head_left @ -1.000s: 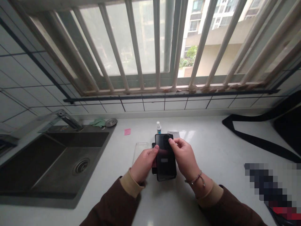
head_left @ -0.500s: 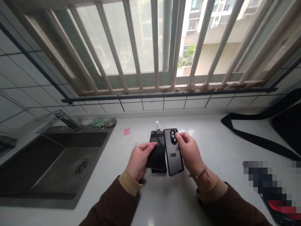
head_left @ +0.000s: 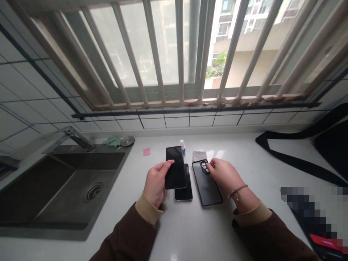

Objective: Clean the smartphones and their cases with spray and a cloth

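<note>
My left hand [head_left: 157, 180] is closed on a dark phone [head_left: 176, 172], its thumb lying on the black screen. Beneath that phone, a second dark phone [head_left: 184, 195] lies on the counter, partly covered from view. To the right, my right hand [head_left: 221, 173] pinches the upper edge of a phone case [head_left: 208, 188] with a smoky, see-through back, a black rim and a camera cutout. The case is at the counter surface; whether its whole back rests there I cannot tell. Behind the phones stand a small white-capped bottle [head_left: 183, 148] and a thin pale cloth or packet [head_left: 199, 156].
On the left is a sink [head_left: 67, 188] with a faucet [head_left: 78, 139]; a green cloth [head_left: 112, 141] and a metal drain cover [head_left: 127, 141] sit at its back corner. A pink sticky note [head_left: 146, 152] lies on the white counter [head_left: 179, 232]. A black strap [head_left: 296, 156] runs along the right.
My left hand has moved the held phone slightly left and up, away from the case. My right hand has lowered the case rightward, uncovering the pale item behind it.
</note>
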Tool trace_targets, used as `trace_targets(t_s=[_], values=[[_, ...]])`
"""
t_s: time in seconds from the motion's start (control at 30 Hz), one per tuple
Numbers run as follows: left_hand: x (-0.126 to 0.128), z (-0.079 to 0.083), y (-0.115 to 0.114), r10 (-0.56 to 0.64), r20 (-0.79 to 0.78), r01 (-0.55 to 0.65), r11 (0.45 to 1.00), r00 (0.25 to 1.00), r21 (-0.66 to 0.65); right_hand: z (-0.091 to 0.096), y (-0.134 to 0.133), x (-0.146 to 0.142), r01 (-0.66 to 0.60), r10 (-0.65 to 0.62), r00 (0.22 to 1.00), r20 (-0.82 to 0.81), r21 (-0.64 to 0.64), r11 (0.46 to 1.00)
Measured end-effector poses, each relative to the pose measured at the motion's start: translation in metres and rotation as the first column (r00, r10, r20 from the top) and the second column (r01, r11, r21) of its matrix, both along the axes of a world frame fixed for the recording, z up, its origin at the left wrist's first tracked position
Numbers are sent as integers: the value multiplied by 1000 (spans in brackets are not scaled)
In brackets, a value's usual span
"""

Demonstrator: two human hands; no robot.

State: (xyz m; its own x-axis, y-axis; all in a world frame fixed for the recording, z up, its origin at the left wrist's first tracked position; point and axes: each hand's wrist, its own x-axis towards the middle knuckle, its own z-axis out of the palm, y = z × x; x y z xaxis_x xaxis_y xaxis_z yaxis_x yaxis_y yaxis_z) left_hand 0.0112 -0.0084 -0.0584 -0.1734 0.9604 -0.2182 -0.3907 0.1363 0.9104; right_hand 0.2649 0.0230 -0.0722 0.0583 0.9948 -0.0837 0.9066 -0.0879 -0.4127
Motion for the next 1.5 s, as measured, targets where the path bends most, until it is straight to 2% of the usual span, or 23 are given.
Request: trace_targets(t_s=[0.4,0.8,1.07,1.17,1.23,1.3,1.4,1.5], values=[[1,-1,0,-15,-24,15,1000,1000,10,-4,-1,-2,-44,55,993,108,-104,994],[1,0,0,-22,-15,23,1000,1000,12,-12,1,-3,-37,48,987,153,-72,997],[2,0,0,-24,-16,24,1000,1000,17,-9,-1,-4,-35,42,984,174,-44,998],[2,0,-1,-47,-32,48,999,998,19,-2,-4,-5,-4,-6,985,174,57,998],[2,-1,-2,-88,-79,91,995,993,34,6,-7,-8,7,-25,996,87,201,980],[3,0,-4,-126,-189,141,987,974,73,15,-10,-14,-17,53,994,-100,325,945],[7,5,-11,-137,-451,215,969,882,125,23,-18,-27,-62,232,890,-392,402,914],[12,11,-21,-76,-670,291,932,739,215,22,-28,-39,-95,323,767,-555,400,912]])
